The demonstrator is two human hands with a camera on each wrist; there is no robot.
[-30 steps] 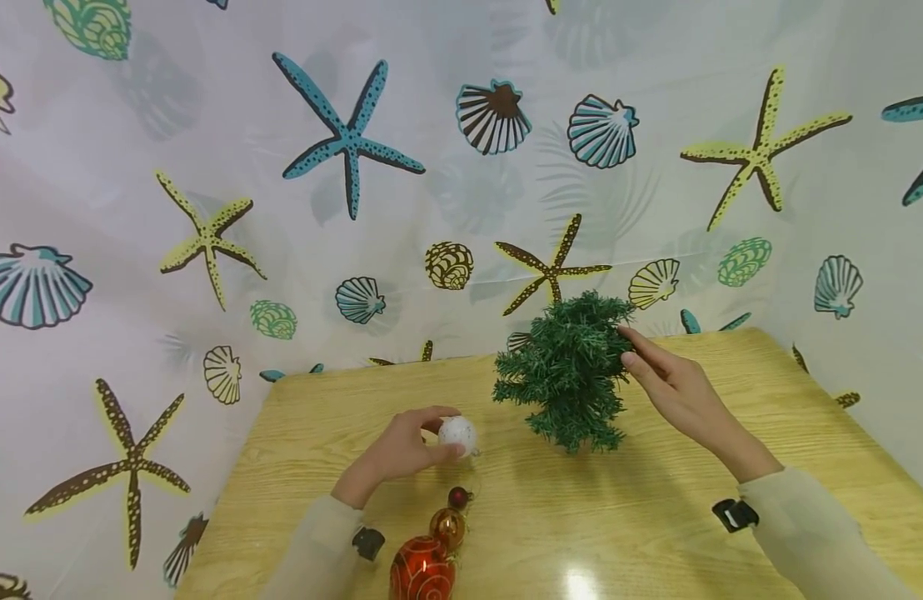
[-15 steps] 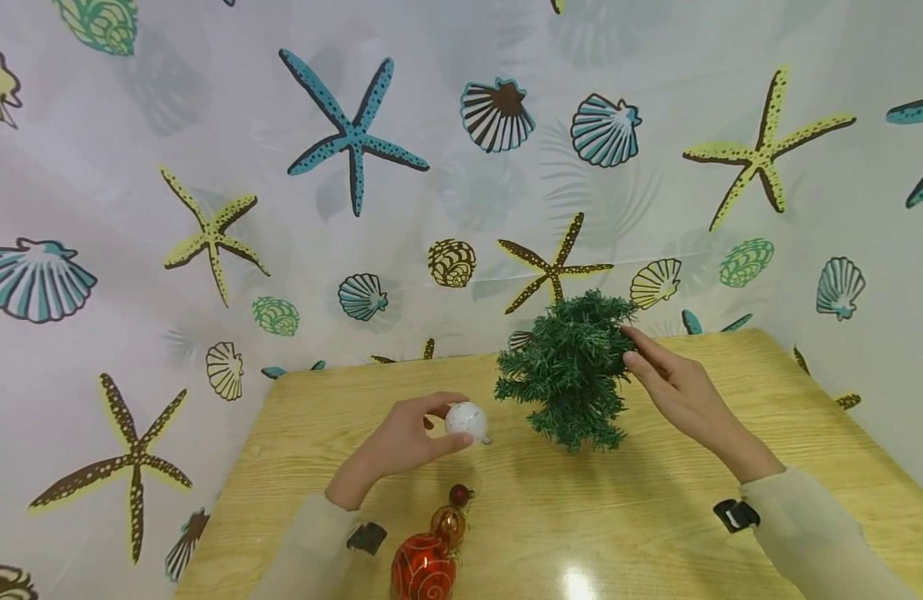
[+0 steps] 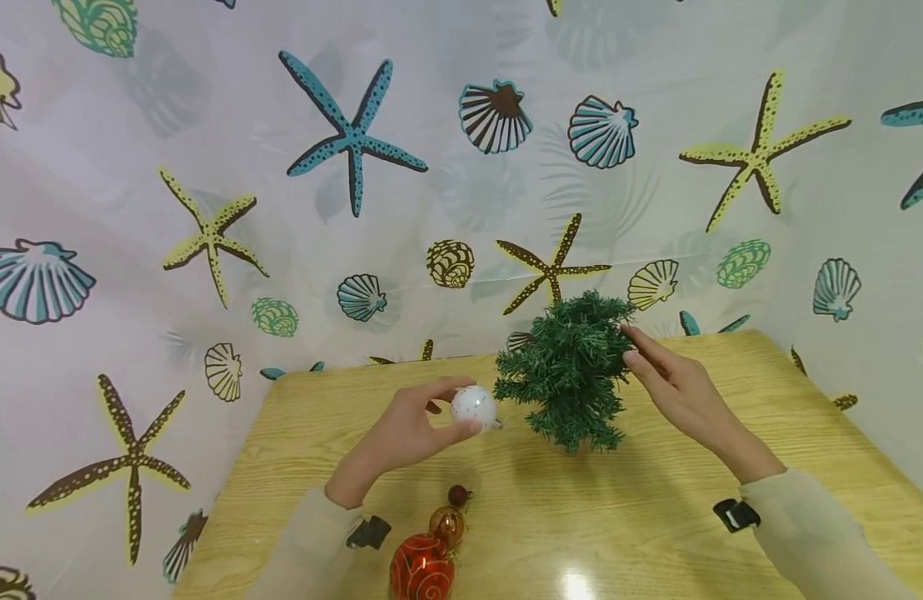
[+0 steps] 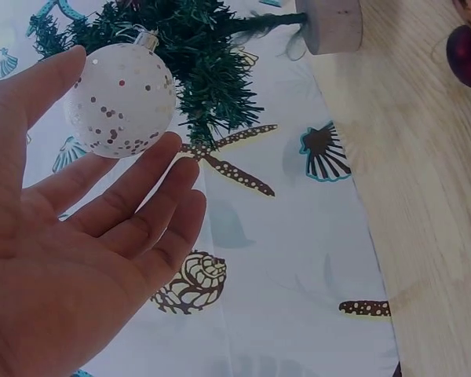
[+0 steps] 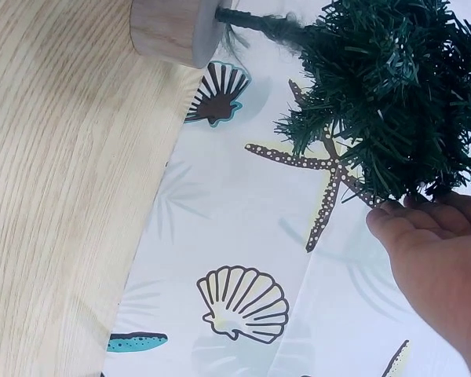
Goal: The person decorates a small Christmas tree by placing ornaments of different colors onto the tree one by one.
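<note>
My left hand (image 3: 412, 425) pinches a white Christmas bauble (image 3: 474, 407) between thumb and fingers, raised above the table to the left of a small artificial Christmas tree (image 3: 570, 371). In the left wrist view the bauble (image 4: 122, 100) shows coloured specks, and its metal cap points toward the green branches. The tree stands upright on a round wooden base (image 5: 173, 31). At its right side my right hand (image 3: 679, 392) holds the upper branches with thumb and fingers; the fingertips (image 5: 385, 220) partly disappear in the foliage.
Near the front of the wooden table (image 3: 656, 517) lie a large red bauble (image 3: 422, 568) with swirls, an orange-gold bauble (image 3: 447, 525) and a small dark red bauble (image 3: 458, 495). A white curtain (image 3: 446, 150) printed with starfish and shells encloses the back and sides.
My left hand has lifted the white bauble and carried it right, closer to the tree. The right hand and the tree have stayed put.
</note>
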